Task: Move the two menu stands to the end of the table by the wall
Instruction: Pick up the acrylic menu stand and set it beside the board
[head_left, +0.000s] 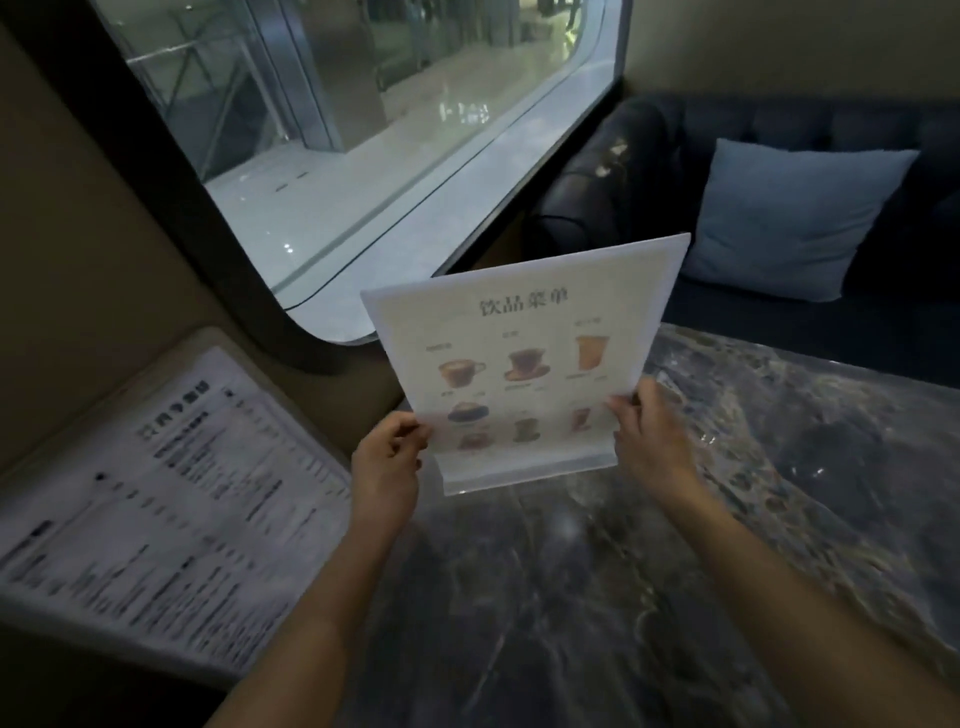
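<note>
While both hands, left hand (387, 457) and right hand (644, 441), each keep a closed grip on the drinks menu stand (524, 358) at centre frame, it seems mid-carry and next needs setting upright on the marble desk (571, 597) beside the text menu stand (171, 519) at lower left.

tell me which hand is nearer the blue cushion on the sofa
Right. The right hand grips the drinks menu stand on the side toward the blue cushion; the left hand holds the opposite edge.

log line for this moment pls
stage: carrying | left hand: grips drinks menu stand | right hand: grips it | second menu stand: by wall | table
</note>
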